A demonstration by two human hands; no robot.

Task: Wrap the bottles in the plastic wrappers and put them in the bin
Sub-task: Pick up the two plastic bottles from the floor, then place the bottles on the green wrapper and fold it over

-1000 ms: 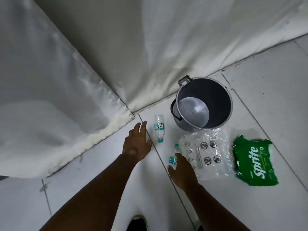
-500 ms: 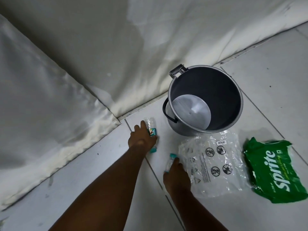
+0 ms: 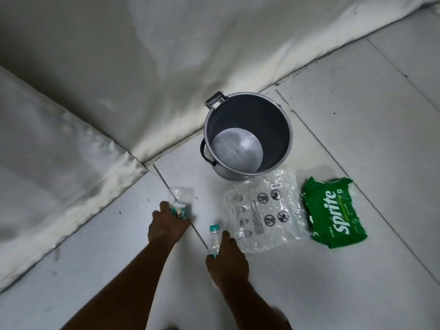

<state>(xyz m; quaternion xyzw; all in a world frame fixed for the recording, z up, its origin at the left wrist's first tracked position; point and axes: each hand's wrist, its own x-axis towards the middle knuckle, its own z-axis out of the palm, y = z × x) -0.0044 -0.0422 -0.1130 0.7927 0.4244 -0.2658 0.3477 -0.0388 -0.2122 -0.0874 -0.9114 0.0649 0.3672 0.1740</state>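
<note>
White fabric sheeting (image 3: 107,96) across the top and left, draped down onto a pale tiled floor (image 3: 357,139). Grey bin (image 3: 283,115) upright on the floor near the sheeting's edge, nothing inside but its pale bottom, a black handle on its near-left side and a clip at the far rim. Clear plastic wrapper (image 3: 264,210) printed with black warning symbols, lying flat just in front of the bin, touching or almost touching its base. Green Sprite wrapper (image 3: 333,213) crumpled on the floor just right of the clear one. Left hand (image 3: 166,228) low over the floor left of the clear wrapper, grip closed around a small clear bottle (image 3: 179,203) with a teal label, its far end pointing toward the sheeting, blurred. Right hand (image 3: 227,263) nearer the camera, at the near-left edge of the clear wrapper, grip closed around a second small bottle (image 3: 213,239), teal cap pointing away, thumb along its right side. Whether either bottle touches the floor: cannot tell.
</note>
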